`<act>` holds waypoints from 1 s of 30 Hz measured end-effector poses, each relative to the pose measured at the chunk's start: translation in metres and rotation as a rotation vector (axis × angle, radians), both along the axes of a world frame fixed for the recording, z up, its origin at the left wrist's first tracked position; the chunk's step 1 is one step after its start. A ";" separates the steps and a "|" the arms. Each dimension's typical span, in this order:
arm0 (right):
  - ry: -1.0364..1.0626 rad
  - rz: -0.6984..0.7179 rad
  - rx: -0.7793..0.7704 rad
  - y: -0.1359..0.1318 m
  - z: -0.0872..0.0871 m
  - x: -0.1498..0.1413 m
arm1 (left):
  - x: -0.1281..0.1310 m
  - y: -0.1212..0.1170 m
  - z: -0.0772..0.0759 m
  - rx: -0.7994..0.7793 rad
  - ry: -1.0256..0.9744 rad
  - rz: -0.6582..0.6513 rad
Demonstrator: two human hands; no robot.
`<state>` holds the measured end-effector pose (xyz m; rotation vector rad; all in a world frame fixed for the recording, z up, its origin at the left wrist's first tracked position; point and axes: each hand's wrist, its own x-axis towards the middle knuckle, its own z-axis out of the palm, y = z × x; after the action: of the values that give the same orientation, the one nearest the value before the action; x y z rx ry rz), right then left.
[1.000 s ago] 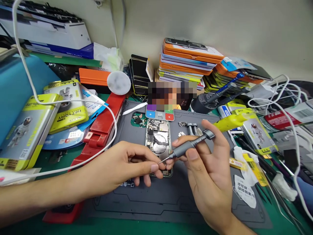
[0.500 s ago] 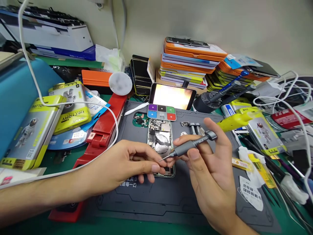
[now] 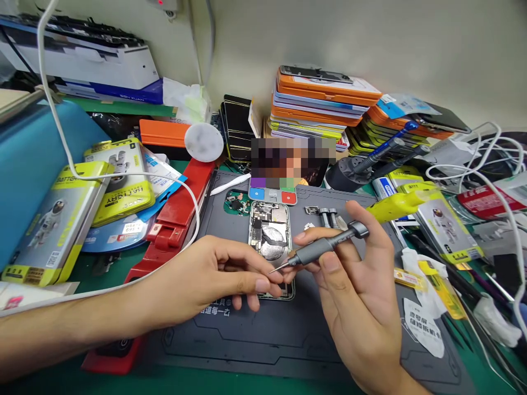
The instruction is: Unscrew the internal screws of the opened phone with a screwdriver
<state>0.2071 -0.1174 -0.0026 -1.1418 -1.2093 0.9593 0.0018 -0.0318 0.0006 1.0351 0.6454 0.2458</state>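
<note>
A grey precision screwdriver (image 3: 319,249) lies slantwise in my right hand (image 3: 358,296). Thumb and fingers grip its barrel, and the index finger is raised by the cap end. Its thin bit points down left to the fingertips of my left hand (image 3: 230,274). There the thumb and index finger are pinched together; anything between them is too small or hidden to name. Beneath both hands an opened phone (image 3: 272,219) lies on the grey work mat (image 3: 247,340), its inner parts and a round silver coil showing. My fingers cover much of its lower half.
Beyond the phone are a colour-coded screw tray (image 3: 272,196) and a propped, blurred screen (image 3: 288,159). A red clamp-like holder (image 3: 168,219) and battery boxes (image 3: 53,219) crowd the left. Small screwdrivers stand in a black holder (image 3: 349,173); a white cable (image 3: 195,203) loops nearby.
Both hands keep nearly the same pose, with the screwdriver bit still at the left fingertips. The propped screen, bright before, is now blurred and darker.
</note>
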 end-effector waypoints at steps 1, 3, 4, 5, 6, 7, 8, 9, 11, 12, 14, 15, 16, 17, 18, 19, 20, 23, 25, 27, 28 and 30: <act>-0.001 -0.003 0.005 0.000 0.000 0.000 | 0.000 0.000 0.000 -0.009 -0.011 0.005; -0.012 0.004 0.017 0.000 0.000 0.001 | -0.001 0.000 0.000 -0.012 -0.026 0.013; -0.021 0.008 0.024 -0.001 0.000 0.001 | -0.001 0.000 0.000 -0.006 -0.030 0.009; -0.029 0.007 0.032 -0.001 0.000 0.001 | -0.001 -0.001 0.001 0.002 -0.033 0.003; -0.037 0.006 0.036 -0.002 0.000 0.001 | -0.001 -0.001 0.001 0.011 -0.031 -0.005; -0.043 0.002 0.041 -0.002 0.000 0.001 | -0.001 -0.001 0.001 0.020 -0.027 -0.014; -0.047 0.000 0.045 -0.003 0.001 0.002 | -0.001 0.000 0.001 0.031 -0.023 -0.023; -0.051 -0.002 0.047 -0.003 0.001 0.002 | -0.001 0.000 0.001 0.039 -0.019 -0.027; -0.060 -0.007 0.052 -0.003 0.000 0.002 | -0.001 0.000 0.002 0.033 -0.021 -0.025; -0.067 -0.012 0.056 -0.003 0.000 0.003 | -0.001 0.001 0.002 0.023 -0.026 -0.026; -0.087 -0.026 0.064 -0.003 0.000 0.003 | -0.002 0.001 0.002 0.007 -0.044 -0.027; -0.099 -0.031 0.069 -0.004 0.000 0.003 | -0.002 0.001 0.002 -0.001 -0.051 -0.027; -0.113 -0.033 0.078 -0.004 0.000 0.004 | -0.002 0.001 0.002 -0.005 -0.058 -0.025; -0.126 -0.033 0.084 -0.005 0.000 0.004 | -0.002 0.001 0.002 -0.008 -0.061 -0.023; -0.138 -0.035 0.097 -0.005 0.000 0.003 | -0.003 0.001 0.002 -0.011 -0.061 -0.018; -0.148 -0.034 0.112 -0.006 0.000 0.003 | -0.003 0.001 0.001 -0.011 -0.062 -0.012; -0.156 -0.032 0.128 -0.007 0.000 0.003 | -0.003 0.001 0.001 -0.004 -0.064 -0.011; -0.156 -0.037 0.168 -0.008 0.000 0.001 | -0.002 0.002 0.000 0.002 -0.068 -0.012; -0.138 -0.058 0.162 -0.008 0.001 0.001 | -0.002 0.002 0.000 -0.028 -0.098 -0.012; -0.114 -0.081 0.125 -0.007 0.002 0.001 | -0.002 0.002 -0.001 -0.067 -0.135 -0.006; -0.104 -0.085 0.094 -0.006 0.003 0.001 | -0.002 0.001 -0.001 -0.076 -0.146 -0.006; -0.088 -0.084 0.040 -0.005 0.004 0.002 | -0.004 0.001 -0.001 -0.084 -0.147 -0.009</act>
<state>0.2086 -0.1227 0.0016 -1.2037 -1.2364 0.8253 -0.0018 -0.0312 -0.0003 0.9299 0.5141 0.2823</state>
